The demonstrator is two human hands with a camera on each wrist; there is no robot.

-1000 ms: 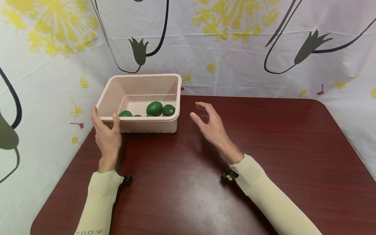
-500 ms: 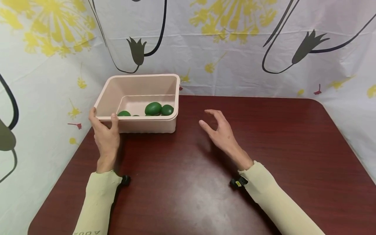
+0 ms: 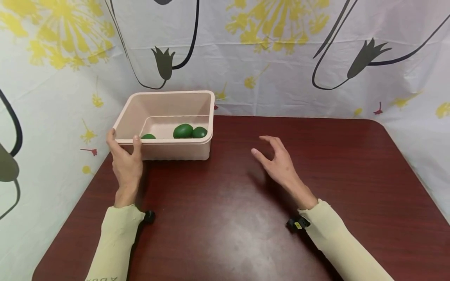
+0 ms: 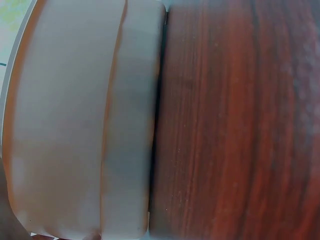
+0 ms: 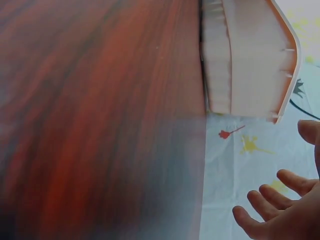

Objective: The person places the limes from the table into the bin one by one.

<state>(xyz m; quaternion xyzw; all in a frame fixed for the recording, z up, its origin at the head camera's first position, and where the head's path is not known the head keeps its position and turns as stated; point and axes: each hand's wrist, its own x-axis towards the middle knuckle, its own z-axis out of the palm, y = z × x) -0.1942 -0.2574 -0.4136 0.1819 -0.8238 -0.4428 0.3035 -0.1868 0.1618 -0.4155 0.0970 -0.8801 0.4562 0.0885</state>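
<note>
A pale pink plastic bin (image 3: pixel 168 150) stands at the back left of the table. Inside it lie smooth, dark green, egg-shaped things that look like avocados (image 3: pixel 183 131); the front wall partly hides them. My left hand (image 3: pixel 127 166) grips the bin's front left corner, its thumb at the front rim and its fingers toward the left side. To the right of the bin my right hand (image 3: pixel 281 166) hovers over the table, fingers loosely bent and apart, holding nothing. In the right wrist view, its fingers (image 5: pixel 275 202) show spread below the bin's end wall.
The dark red wooden table (image 3: pixel 218 218) has rounded corners. A white cloth (image 3: pixel 281 78) printed with yellow flowers and grey stems hangs behind it and along the left, close to the bin's back and left sides.
My right hand has moved rightward and a little toward me, away from the bin. The left hand keeps its grip on the corner, and the bin looks still.
</note>
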